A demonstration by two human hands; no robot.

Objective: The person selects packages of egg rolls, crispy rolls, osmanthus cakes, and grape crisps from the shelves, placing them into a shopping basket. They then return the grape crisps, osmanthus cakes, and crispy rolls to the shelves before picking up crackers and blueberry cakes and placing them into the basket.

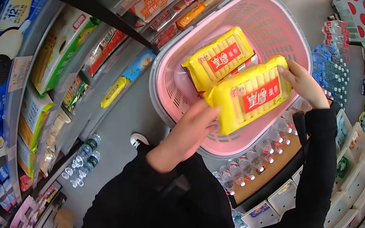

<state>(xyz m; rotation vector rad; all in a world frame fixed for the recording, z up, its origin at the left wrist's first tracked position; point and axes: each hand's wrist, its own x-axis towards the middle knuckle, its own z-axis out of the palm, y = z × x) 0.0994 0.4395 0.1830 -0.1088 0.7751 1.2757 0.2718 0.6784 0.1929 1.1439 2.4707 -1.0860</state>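
Note:
A yellow biscuit packet (255,95) with a red label is held tilted over the pink shopping basket (173,98). My right hand (306,84) is closed on its upper right end, thumb on top. My left hand (189,129) is at its lower left end, slightly blurred, with the fingers bent against the wrapper; part of its grip is hidden. A similar yellow biscuit packet (220,60) lies inside the basket, partly covered by the held one. Beneath it are other wrapped items, mostly hidden.
Shelves on the left hold blue cookie boxes (1,59) and a green wafer pack (62,50). Water bottles (83,160) stand on the floor at lower left. More bottles (251,162) line the right side, beside white bins (282,198).

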